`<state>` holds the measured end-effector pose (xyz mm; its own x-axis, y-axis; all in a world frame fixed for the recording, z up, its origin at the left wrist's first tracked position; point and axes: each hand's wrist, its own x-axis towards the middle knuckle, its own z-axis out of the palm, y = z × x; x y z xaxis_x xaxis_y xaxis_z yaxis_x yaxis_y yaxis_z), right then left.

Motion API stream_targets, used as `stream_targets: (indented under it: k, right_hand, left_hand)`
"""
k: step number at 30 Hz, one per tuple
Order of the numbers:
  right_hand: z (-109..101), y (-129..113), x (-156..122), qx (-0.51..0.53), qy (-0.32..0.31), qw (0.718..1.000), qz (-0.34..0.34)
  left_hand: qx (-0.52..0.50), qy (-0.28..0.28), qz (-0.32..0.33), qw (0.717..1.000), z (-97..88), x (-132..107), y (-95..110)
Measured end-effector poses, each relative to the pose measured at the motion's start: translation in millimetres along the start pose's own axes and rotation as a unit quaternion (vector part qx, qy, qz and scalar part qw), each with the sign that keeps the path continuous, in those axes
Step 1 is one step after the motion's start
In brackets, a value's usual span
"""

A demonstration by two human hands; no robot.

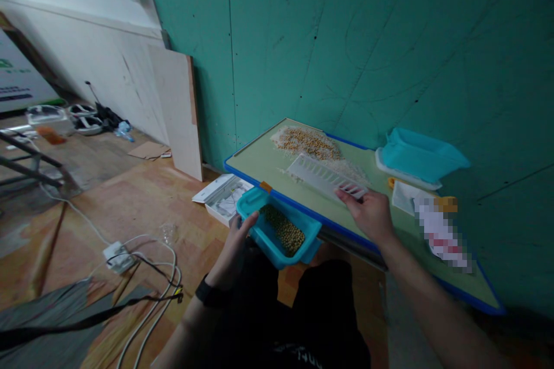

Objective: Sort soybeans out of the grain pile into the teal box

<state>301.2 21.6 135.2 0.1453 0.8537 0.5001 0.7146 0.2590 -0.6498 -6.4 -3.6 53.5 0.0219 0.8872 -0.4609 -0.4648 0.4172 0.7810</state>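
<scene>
My left hand [240, 234] grips the left end of a blue plastic container [265, 237], held just below the near edge of the table [259, 168]. Inside it lie dark green beans [272, 216] and yellowish soybeans [289, 238]. My right hand [370, 214] is closed on the near end of a white slotted plastic strip [318, 176], which rests low over the tabletop. Right behind the strip spreads a pile of soybeans [309, 143] mixed with white rice-like grains [352, 169]. The fingers under the container are hidden.
A second blue container [422, 155] stands on a white lid at the table's far right. Near it are a white scoop-like piece [402, 196] and a blurred-out packet [444, 239]. An opened white box [225, 199], cables [173, 277] and a power strip [119, 257] lie on the floor.
</scene>
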Motion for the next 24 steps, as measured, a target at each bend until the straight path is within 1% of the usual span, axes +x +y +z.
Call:
stream_targets:
  k: [2, 4, 7, 13, 21, 24]
  right_hand:
    - [1.6, 16.9, 20.8, -0.004, 0.011, 1.000, 0.012]
    - [3.4, 29.9, 36.0, -0.006, -0.002, 1.000, 0.022]
    - [5.6, 37.8, 44.7, 0.000, -0.026, 0.999, 0.034]
    - [4.7, 30.9, 41.8, 0.031, -0.041, 0.998, 0.022]
    - [2.2, 24.0, 43.0, 0.071, -0.066, 0.995, 0.036]
    - [1.1, 21.0, 40.7, 0.069, -0.076, 0.994, 0.036]
  left_hand:
    - [0.001, -0.001, -0.002, 1.000, -1.2, 1.6, -0.7]
    - [0.005, 0.007, -0.004, 1.000, -3.3, 4.4, -2.4]
    - [0.008, 0.004, -0.003, 1.000, -6.0, 8.1, -5.6]
    - [-0.014, -0.001, -0.011, 1.000, -3.2, 4.4, -5.6]
    - [-0.018, -0.007, -0.012, 1.000, -1.2, 1.0, -3.2]
    - [-0.014, -0.003, -0.009, 1.000, -0.8, 1.2, -2.5]
